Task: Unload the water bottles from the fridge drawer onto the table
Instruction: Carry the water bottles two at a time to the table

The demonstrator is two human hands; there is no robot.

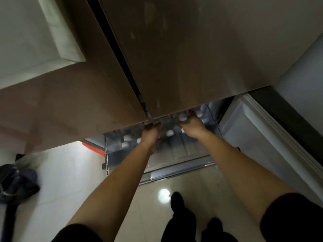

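Note:
The clear fridge drawer [174,169] is pulled out below the brown fridge doors. Several water bottles with white caps stand in it, such as one at the left [127,137] and one in the middle [169,132]. My right hand [192,126] reaches into the back right of the drawer, its fingers wrapped round a white-capped water bottle [182,117]. My left hand [150,135] is in the drawer's middle. Its curled fingertips lie in shadow under the door edge, so what they hold is hidden.
The brown fridge doors [192,58] overhang the drawer's back half. A white door panel [253,137] stands open to the right of the drawer. A dark bag [17,182] lies on the glossy tiled floor at the left. My feet [177,201] stand just before the drawer.

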